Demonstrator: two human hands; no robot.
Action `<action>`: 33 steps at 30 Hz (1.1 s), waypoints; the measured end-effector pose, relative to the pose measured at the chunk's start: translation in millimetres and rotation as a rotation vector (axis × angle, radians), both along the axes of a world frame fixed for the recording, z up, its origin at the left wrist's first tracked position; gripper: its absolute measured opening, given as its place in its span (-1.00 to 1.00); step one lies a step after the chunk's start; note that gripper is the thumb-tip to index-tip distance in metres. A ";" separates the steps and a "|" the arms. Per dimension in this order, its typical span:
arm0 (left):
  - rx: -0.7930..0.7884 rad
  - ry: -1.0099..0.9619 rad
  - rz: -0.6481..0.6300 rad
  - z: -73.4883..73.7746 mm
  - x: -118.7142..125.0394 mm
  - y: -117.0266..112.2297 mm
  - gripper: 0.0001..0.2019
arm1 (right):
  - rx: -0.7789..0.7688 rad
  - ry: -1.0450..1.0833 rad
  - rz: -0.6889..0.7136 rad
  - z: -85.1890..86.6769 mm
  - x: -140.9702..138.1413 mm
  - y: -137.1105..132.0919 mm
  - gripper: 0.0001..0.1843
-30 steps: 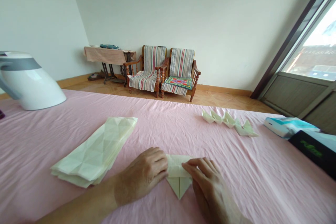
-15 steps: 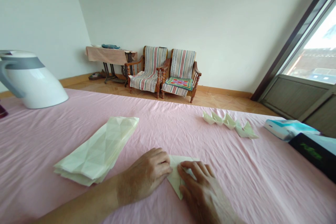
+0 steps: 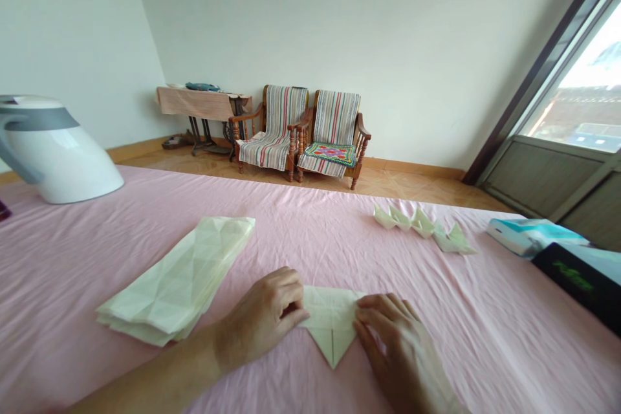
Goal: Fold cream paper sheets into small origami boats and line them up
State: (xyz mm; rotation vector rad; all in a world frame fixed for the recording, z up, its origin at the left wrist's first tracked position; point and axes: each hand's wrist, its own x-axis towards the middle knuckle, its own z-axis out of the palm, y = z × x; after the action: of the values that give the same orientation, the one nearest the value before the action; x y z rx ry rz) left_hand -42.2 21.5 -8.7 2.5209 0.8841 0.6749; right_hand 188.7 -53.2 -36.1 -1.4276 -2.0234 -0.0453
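Observation:
A pale green sheet of folded paper (image 3: 332,323) lies on the pink cloth, its pointed end toward me and a crease down its middle. My left hand (image 3: 272,307) pinches its left corner between thumb and curled fingers. At the right corner, my right hand (image 3: 395,330) grips the paper's edge, thumb and fingertips together. A stack of creased pale green paper (image 3: 179,278) rests to the left of my left hand. Farther back on the right stands a row of several folded paper boats (image 3: 422,225).
On the far left stands a white and grey jug (image 3: 68,149). A blue and white packet (image 3: 533,236) and a black box (image 3: 577,281) lie at the right. Beyond the pink cloth (image 3: 310,226) are two wooden armchairs (image 3: 274,129) and a small covered table (image 3: 194,102).
My right hand has slid right, from the middle of the paper to its right corner, uncovering the centre crease. The left hand has shifted slightly left, still at the left corner.

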 end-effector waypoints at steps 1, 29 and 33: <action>-0.012 -0.007 0.018 -0.3 -0.1 0.3 -0.76 | -0.025 0.021 -0.017 -1.8 1.6 1.1 -0.82; -0.085 -0.086 0.047 1.8 0.2 4.6 -0.85 | 0.013 0.243 -0.072 -28.6 7.6 12.4 -0.46; -0.053 -0.130 0.019 4.7 -0.1 1.3 -0.83 | 0.043 0.250 -0.044 -16.0 6.4 9.3 -0.44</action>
State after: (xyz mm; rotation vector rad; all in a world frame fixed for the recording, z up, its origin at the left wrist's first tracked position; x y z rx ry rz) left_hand -42.3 22.8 -3.9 2.3949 0.8697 0.8007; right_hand 195.1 -43.9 -52.1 -1.3779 -1.7781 0.0677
